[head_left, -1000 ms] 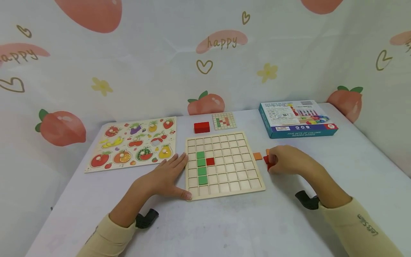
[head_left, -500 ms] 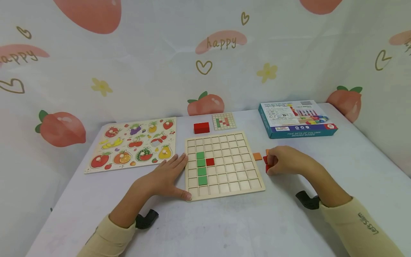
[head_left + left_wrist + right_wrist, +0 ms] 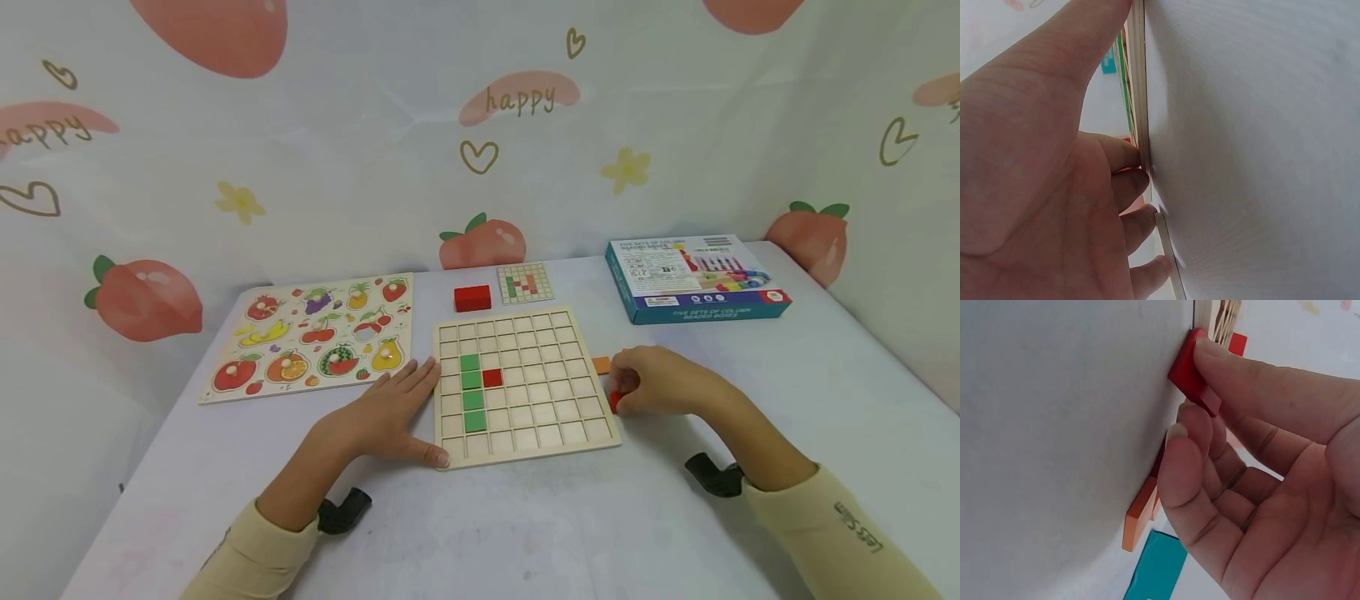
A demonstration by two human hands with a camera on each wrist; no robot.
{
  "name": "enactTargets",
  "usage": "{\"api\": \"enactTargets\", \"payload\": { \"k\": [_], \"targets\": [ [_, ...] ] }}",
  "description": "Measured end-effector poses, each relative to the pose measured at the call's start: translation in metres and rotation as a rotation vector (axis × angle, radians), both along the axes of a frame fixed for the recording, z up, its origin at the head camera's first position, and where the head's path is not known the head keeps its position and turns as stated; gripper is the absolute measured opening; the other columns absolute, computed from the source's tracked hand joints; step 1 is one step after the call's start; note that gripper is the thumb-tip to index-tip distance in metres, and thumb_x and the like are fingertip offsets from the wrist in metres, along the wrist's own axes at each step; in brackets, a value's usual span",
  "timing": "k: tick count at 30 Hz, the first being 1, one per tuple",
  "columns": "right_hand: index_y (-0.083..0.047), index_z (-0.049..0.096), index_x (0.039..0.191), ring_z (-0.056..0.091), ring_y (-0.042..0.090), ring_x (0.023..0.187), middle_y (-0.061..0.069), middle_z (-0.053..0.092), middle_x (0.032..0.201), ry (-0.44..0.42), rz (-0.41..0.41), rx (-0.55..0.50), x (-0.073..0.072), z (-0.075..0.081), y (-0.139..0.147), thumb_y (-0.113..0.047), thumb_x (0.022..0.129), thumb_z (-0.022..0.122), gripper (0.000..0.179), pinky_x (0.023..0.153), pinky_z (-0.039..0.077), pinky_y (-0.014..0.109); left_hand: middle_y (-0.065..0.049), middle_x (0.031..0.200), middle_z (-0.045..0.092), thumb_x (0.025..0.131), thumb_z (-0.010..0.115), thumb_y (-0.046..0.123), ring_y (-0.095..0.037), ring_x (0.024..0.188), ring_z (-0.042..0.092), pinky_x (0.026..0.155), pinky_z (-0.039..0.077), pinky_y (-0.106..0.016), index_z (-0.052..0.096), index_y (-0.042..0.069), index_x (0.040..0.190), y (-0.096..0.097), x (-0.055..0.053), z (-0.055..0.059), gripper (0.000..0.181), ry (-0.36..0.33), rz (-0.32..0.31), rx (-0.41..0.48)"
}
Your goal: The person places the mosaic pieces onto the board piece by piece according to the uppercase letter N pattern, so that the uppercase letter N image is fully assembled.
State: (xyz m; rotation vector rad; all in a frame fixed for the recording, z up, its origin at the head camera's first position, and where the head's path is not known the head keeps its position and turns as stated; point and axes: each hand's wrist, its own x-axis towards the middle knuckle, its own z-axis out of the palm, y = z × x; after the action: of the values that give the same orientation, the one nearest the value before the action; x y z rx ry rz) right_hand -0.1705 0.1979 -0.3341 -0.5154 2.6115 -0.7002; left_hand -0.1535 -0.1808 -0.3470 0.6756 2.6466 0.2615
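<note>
A wooden grid board (image 3: 528,414) lies on the table, holding a column of green square tiles (image 3: 474,400) and one red square tile (image 3: 492,378). Along its left side rests my left hand (image 3: 386,412), fingers spread, with fingertips and thumb touching the edge. Close to the board's right edge, my right hand (image 3: 663,383) pinches another red tile (image 3: 1188,365), tilted against the thumb in the right wrist view. An orange tile (image 3: 602,366) lies between the board and that hand. More orange tiles (image 3: 1141,512) and a dark red one show behind the fingers.
Behind the board are a red block (image 3: 472,298) and a small pattern card (image 3: 525,282). A fruit puzzle board (image 3: 307,337) lies at the left. A blue and white box (image 3: 697,279) stands back right, near the wall cloth.
My right hand has slid left, towards the board's right edge, with a red tile in its fingers. The left hand has stayed in place.
</note>
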Motion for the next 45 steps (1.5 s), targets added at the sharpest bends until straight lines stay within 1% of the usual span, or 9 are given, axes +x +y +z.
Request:
{"api": "enactTargets", "payload": {
  "k": [5,9,14,20,27,30,38,45],
  "targets": [
    [-0.012,0.064,0.086,0.053,0.02,0.083,0.001,0.057,0.081,-0.021,-0.001,-0.022,-0.001,0.0,0.0,-0.007,0.086,0.077,0.014,0.07,0.047,0.033,-0.01,0.167,0.011,0.071,0.074,0.074,-0.035,0.152,0.007,0.118,0.012,-0.061,0.015,0.005,0.161,-0.001,0.0,-0.001,0.127,0.003,-0.003,-0.001],
    [-0.011,0.066,0.086,0.055,0.022,0.087,0.001,0.061,0.085,-0.029,-0.022,-0.042,-0.002,0.0,0.0,-0.004,0.088,0.074,0.012,0.074,0.051,0.033,-0.009,0.167,0.01,0.071,0.073,0.075,-0.035,0.152,0.006,0.118,0.011,-0.06,0.015,0.007,0.161,-0.001,0.0,-0.002,0.127,0.003,-0.002,-0.008],
    [-0.01,0.069,0.089,0.055,0.023,0.089,0.002,0.064,0.09,-0.02,-0.049,-0.045,-0.004,0.002,0.001,-0.003,0.089,0.072,0.007,0.073,0.052,0.033,-0.009,0.167,0.01,0.071,0.073,0.075,-0.035,0.152,0.006,0.118,0.011,-0.06,0.014,0.006,0.161,-0.001,0.0,-0.001,0.127,0.0,-0.003,-0.008],
    [-0.011,0.071,0.092,0.055,0.024,0.09,0.003,0.064,0.091,-0.026,-0.059,-0.059,-0.008,0.004,0.001,-0.006,0.09,0.072,0.005,0.071,0.052,0.032,-0.01,0.167,0.01,0.072,0.073,0.074,-0.035,0.152,0.007,0.118,0.012,-0.06,0.014,0.006,0.161,-0.001,-0.001,-0.001,0.127,-0.002,-0.004,-0.004],
    [-0.007,0.071,0.092,0.056,0.023,0.086,0.002,0.065,0.087,-0.007,-0.028,-0.113,-0.01,0.009,-0.006,-0.004,0.089,0.072,0.004,0.07,0.052,0.032,-0.009,0.167,0.01,0.072,0.074,0.074,-0.035,0.152,0.006,0.118,0.011,-0.06,0.014,0.006,0.161,-0.001,-0.001,-0.002,0.127,-0.003,-0.004,-0.008],
    [-0.007,0.071,0.09,0.057,0.022,0.085,0.002,0.066,0.087,-0.007,-0.024,-0.131,-0.01,0.01,-0.011,-0.003,0.089,0.072,0.004,0.069,0.052,0.031,-0.009,0.167,0.01,0.072,0.074,0.074,-0.035,0.152,0.006,0.118,0.011,-0.06,0.014,0.006,0.161,-0.001,-0.001,-0.001,0.127,-0.004,-0.003,-0.008],
    [-0.009,0.071,0.087,0.056,0.022,0.084,0.003,0.064,0.084,-0.015,0.008,-0.149,-0.015,0.011,-0.025,0.0,0.089,0.069,0.01,0.068,0.051,0.032,-0.009,0.167,0.01,0.071,0.074,0.074,-0.035,0.152,0.005,0.118,0.01,-0.06,0.014,0.006,0.161,-0.001,-0.001,-0.002,0.127,-0.006,-0.001,-0.003],
    [-0.01,0.07,0.086,0.056,0.023,0.085,0.002,0.063,0.084,0.012,0.035,-0.151,-0.019,0.009,-0.037,0.001,0.089,0.068,0.012,0.071,0.05,0.032,-0.009,0.167,0.01,0.071,0.073,0.075,-0.035,0.152,0.005,0.118,0.01,-0.06,0.013,0.006,0.161,-0.001,-0.001,-0.002,0.128,-0.002,-0.003,-0.007]
  ]
}}
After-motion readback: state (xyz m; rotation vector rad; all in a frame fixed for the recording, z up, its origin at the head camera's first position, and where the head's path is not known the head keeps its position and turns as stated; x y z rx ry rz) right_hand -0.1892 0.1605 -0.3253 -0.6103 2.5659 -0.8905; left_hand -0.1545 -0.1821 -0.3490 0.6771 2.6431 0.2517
